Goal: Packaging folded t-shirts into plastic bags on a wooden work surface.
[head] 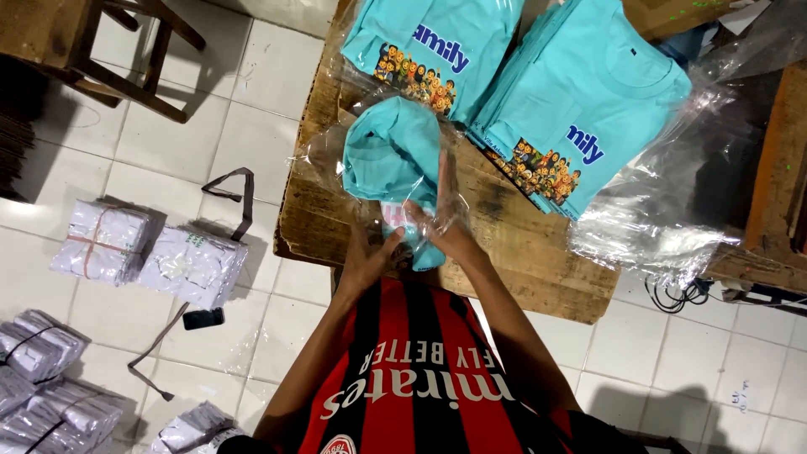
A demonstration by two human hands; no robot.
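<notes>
Where the rough brown wooden worktop [538,252] stands on white floor tiles [168,143] strewn with bundled white packets [105,240], both hands — left [366,261], right [445,220] — close their grip on a folded turquoise shirt in clear plastic [391,155] at its near edge.

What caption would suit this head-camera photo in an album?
Two bare hands, left hand and right hand, slide a folded turquoise shirt into a clear plastic bag on a wooden table.

Garment packing workshop: printed shirt stacks [580,101] (bagged bundles [147,252] on the floor).
</notes>
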